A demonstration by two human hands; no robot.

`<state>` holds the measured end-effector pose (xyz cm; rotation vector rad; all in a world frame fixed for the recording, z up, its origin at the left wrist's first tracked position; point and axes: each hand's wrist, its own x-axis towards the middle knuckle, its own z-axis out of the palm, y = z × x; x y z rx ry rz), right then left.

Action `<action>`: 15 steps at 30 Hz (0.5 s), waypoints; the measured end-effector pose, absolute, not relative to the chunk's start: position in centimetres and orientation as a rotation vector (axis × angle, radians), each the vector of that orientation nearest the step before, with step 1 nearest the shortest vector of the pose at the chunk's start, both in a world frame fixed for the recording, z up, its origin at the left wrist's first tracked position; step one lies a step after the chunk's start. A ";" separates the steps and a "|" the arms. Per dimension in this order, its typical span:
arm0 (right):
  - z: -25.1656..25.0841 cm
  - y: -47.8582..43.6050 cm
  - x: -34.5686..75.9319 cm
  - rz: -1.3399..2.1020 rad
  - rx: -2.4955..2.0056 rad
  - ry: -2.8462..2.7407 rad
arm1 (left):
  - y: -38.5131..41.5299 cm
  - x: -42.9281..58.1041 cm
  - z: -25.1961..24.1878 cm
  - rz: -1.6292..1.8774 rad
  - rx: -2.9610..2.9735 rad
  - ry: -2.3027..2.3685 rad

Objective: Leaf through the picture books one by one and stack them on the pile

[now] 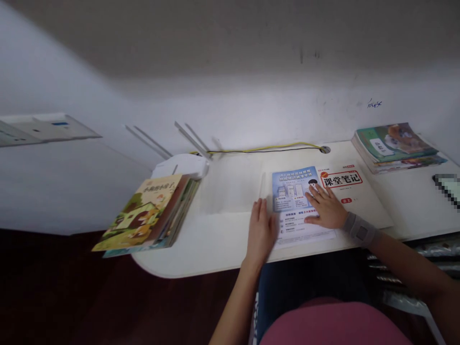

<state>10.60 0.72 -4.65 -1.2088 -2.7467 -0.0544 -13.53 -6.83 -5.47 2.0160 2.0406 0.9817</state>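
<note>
A white workbook (359,196) with red Chinese lettering lies on the white desk (215,239). On top of it rests a blue and white leaflet (293,189). My right hand (325,206) lies flat on the leaflet, fingers spread, with a grey band on the wrist. Just left of the leaflet, my left hand (260,232) rests flat on the desk, fingers stretched out and touching the leaflet's left edge. Neither hand holds anything.
A stack of picture books (151,213) overhangs the desk's left end, next to a white router (183,165) with antennas. Another book stack (395,146) sits at the back right. A yellow cable (266,148) runs along the wall. A blurred-out object (447,189) lies at the right edge.
</note>
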 end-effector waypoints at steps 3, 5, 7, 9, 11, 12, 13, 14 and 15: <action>-4.6 0.5 10.3 -0.086 -1.208 -2.731 | -7.2 -14.4 -4.8 0.862 1.910 2.369; -4.8 0.5 10.0 -0.087 -1.208 -2.713 | -7.3 -15.0 -4.1 0.708 1.795 2.477; -4.9 0.6 9.8 -0.067 -1.222 -2.678 | -7.3 -15.5 -3.2 0.654 1.678 2.419; -4.8 0.3 9.5 -0.004 -1.225 -2.644 | -7.4 -15.7 -2.1 0.820 1.496 2.212; -4.3 -0.5 9.3 0.115 -1.185 -2.610 | -7.7 -15.7 -0.5 1.129 1.240 1.852; -3.9 -1.3 9.3 0.189 -1.147 -2.583 | -8.0 -15.6 0.5 1.261 1.119 1.638; -3.5 -2.2 9.4 0.267 -1.104 -2.539 | -8.3 -15.3 1.5 1.356 1.026 1.437; -3.1 -3.4 9.6 0.347 -1.059 -2.478 | -8.6 -14.9 2.5 1.408 0.975 1.273; -2.7 -4.6 9.9 0.423 -1.016 -2.399 | -8.9 -14.2 3.3 1.422 0.971 1.163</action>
